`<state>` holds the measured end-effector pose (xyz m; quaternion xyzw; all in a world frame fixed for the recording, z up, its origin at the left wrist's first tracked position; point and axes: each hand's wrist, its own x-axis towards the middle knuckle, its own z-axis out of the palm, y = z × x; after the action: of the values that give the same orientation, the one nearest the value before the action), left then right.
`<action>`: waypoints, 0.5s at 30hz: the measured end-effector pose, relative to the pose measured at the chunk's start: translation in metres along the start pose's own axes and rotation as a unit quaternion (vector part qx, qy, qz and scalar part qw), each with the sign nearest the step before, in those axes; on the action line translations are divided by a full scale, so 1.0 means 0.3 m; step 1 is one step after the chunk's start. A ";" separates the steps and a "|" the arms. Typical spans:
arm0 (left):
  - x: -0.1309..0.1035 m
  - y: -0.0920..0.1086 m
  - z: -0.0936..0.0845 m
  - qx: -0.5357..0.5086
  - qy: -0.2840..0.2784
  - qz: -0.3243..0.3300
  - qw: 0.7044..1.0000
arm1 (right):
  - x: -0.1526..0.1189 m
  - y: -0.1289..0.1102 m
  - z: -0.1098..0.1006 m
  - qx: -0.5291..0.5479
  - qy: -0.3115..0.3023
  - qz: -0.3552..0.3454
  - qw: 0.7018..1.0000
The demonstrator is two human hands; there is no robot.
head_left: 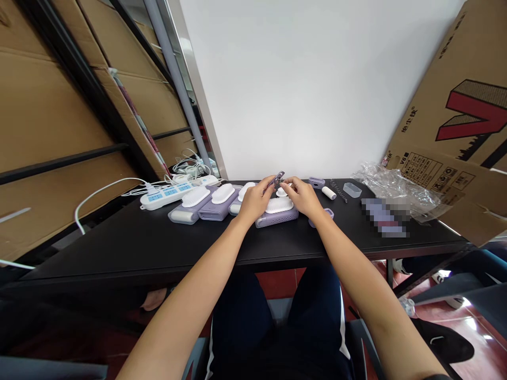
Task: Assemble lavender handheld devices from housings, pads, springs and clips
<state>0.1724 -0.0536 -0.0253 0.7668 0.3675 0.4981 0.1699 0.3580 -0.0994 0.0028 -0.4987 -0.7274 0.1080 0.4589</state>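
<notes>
My left hand [256, 197] is closed on a small purple part [278, 177] with a dark, partly see-through look, held up above the table. Close beside it on the right, my right hand [301, 194] has its fingers curled by a small white piece [282, 191]; whether it grips that piece is hard to make out. Under both hands lies a purple case with a white brush [276, 212] on top. Similar purple-and-white units [222, 194] stand in a row to the left. Right of my right hand are a purple piece [317, 182] and a white roller [328, 193].
A white power strip [168, 195] with tangled cables is at the table's left. To the right are a dark coil [339, 191], a clear tray [352, 190], crumpled plastic wrap [400, 190], a blurred packet and a large cardboard box [447, 174].
</notes>
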 end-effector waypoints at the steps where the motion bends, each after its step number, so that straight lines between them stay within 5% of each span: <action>1: 0.000 0.000 0.000 -0.001 0.000 0.000 1.000 | 0.000 0.000 0.000 0.001 0.000 0.001 1.000; 15: 0.001 -0.001 0.002 -0.012 -0.005 -0.006 1.000 | 0.002 0.008 0.003 0.013 0.008 0.009 1.000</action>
<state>0.1730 -0.0531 -0.0255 0.7651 0.3649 0.4976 0.1841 0.3587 -0.0975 0.0013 -0.4999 -0.7175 0.1173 0.4706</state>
